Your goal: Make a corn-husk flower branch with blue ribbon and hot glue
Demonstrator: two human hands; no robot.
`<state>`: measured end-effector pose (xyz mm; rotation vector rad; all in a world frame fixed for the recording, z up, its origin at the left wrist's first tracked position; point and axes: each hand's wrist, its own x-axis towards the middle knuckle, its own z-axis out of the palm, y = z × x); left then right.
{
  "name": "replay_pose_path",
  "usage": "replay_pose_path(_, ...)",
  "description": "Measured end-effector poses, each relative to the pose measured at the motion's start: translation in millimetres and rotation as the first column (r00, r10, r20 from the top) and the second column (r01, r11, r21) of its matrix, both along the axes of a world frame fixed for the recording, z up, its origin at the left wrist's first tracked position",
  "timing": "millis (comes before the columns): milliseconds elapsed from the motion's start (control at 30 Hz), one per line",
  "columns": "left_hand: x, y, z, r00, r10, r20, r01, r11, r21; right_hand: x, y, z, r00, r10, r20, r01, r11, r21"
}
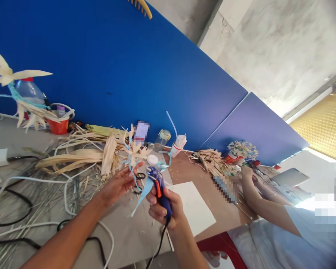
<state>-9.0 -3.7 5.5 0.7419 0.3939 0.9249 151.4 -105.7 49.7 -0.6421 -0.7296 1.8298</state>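
Note:
My left hand (120,185) is closed round the thin, blue-wrapped stem of a corn husk flower (136,149), whose pale petals rise above the fingers. In my right hand (168,209) is a dark blue glue gun (156,175) with an orange trigger and a black cord. Its nozzle points left, close to the stem. A strip of light blue paper (143,192) hangs just below the nozzle; whether it touches the nozzle cannot be made out. Behind my left fingers, black scissors handles (140,175) show in part on the table.
Dried husks (72,158), wires and cables cover the left side. Along the blue partition (100,67) stand a red bucket (58,125), a phone (141,130), a glass jar (162,140) and a white cup (179,145). A white sheet (194,207) lies right; beyond it sits another person (268,213).

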Motion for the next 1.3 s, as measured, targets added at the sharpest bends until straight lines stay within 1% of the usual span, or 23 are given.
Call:
replay_pose_path(100,-2,-2,0.6,0.999,-0.034,-0.017,0.035,0.998,0.056,-18,7,2.1,0.995,0.096,0.032,-0.097,0.995,0.026)
replay_pose_path(167,-2,-3,1.1,1.0,-0.01,-0.023,0.012,0.997,0.075,-24,11,3.3,0.991,0.127,0.052,-0.129,0.991,0.042)
replay_pose_path(233,-1,-3,2.5,1.0,0.011,-0.019,-0.009,0.997,0.075,-25,14,4.4,0.989,0.117,0.095,-0.122,0.991,0.049)
replay_pose_path(267,-1,-3,3.4,1.0,0.018,-0.012,-0.017,0.998,0.061,-23,15,5.2,0.989,0.082,0.127,-0.09,0.994,0.056)
replay_pose_path(333,0,-1,4.9,0.999,0.039,0.021,-0.039,0.999,0.007,-13,16,7.8,0.979,-0.045,0.198,0.028,0.996,0.084)
replay_pose_path(400,-1,3,4.8,0.994,0.071,0.078,-0.067,0.997,-0.049,5,16,12.4,0.936,-0.244,0.255,0.215,0.967,0.137)
replay_pose_path(433,-1,4,4.0,0.991,0.084,0.104,-0.077,0.995,-0.068,16,17,15.5,0.894,-0.357,0.272,0.32,0.932,0.171)
replay_pose_path(467,-1,6,2.9,0.988,0.091,0.124,-0.081,0.994,-0.079,28,18,18.9,0.837,-0.47,0.281,0.426,0.881,0.206)
replay_pose_path(500,-2,8,1.6,0.986,0.093,0.137,-0.083,0.993,-0.08,39,18,22.4,0.788,-0.553,0.271,0.506,0.832,0.227)
replay_pose_path(533,-2,9,0.3,0.986,0.094,0.141,-0.084,0.994,-0.075,50,18,25.7,0.771,-0.598,0.221,0.555,0.8,0.227)
replay_pose_path(567,-2,10,-1.1,0.986,0.096,0.138,-0.087,0.994,-0.068,58,18,28.5,0.785,-0.602,0.143,0.569,0.794,0.214)
replay_pose_path(600,-2,11,-2.4,0.987,0.099,0.13,-0.092,0.994,-0.059,64,18,30.5,0.808,-0.586,0.068,0.564,0.801,0.201)
replay_pose_path(667,-1,11,-4.5,0.99,0.097,0.104,-0.094,0.995,-0.031,66,20,31.0,0.855,-0.516,-0.04,0.514,0.838,0.182)
replay_pose_path(700,0,11,-5.2,0.992,0.092,0.089,-0.091,0.996,-0.014,62,22,29.4,0.881,-0.471,-0.051,0.473,0.864,0.172)
replay_pose_path(767,0,10,-6.1,0.995,0.078,0.064,-0.08,0.997,0.021,49,28,23.8,0.929,-0.37,0.005,0.365,0.919,0.147)
replay_pose_path(867,0,9,-5.4,0.995,0.081,0.055,-0.084,0.996,0.041,25,39,13.9,0.965,-0.235,0.118,0.224,0.97,0.099)
replay_pose_path(967,-1,9,-3.2,0.994,0.086,0.071,-0.088,0.996,0.03,10,46,7.5,0.974,-0.121,0.192,0.122,0.993,0.006)
replay_pose_path(1033,-2,9,-1.3,0.993,0.092,0.076,-0.094,0.995,0.026,6,48,5.6,0.971,-0.082,0.223,0.094,0.995,-0.046)
replay_pose_path(1067,-3,9,-0.4,0.993,0.096,0.072,-0.098,0.995,0.026,6,48,5.2,0.969,-0.084,0.231,0.098,0.994,-0.049)
replay_pose_path(1133,-3,9,0.9,0.993,0.103,0.055,-0.105,0.994,0.029,10,51,5.3,0.963,-0.139,0.23,0.146,0.989,-0.015)
replay_pose_path(1200,-3,8,1.3,0.995,0.099,0.034,-0.1,0.994,0.036,19,56,6.5,0.945,-0.237,0.226,0.235,0.971,0.037)
replay_pose_path(1300,-3,9,-0.7,0.996,0.087,0.005,-0.087,0.995,0.052,44,74,11.1,0.889,-0.381,0.253,0.376,0.924,0.072)
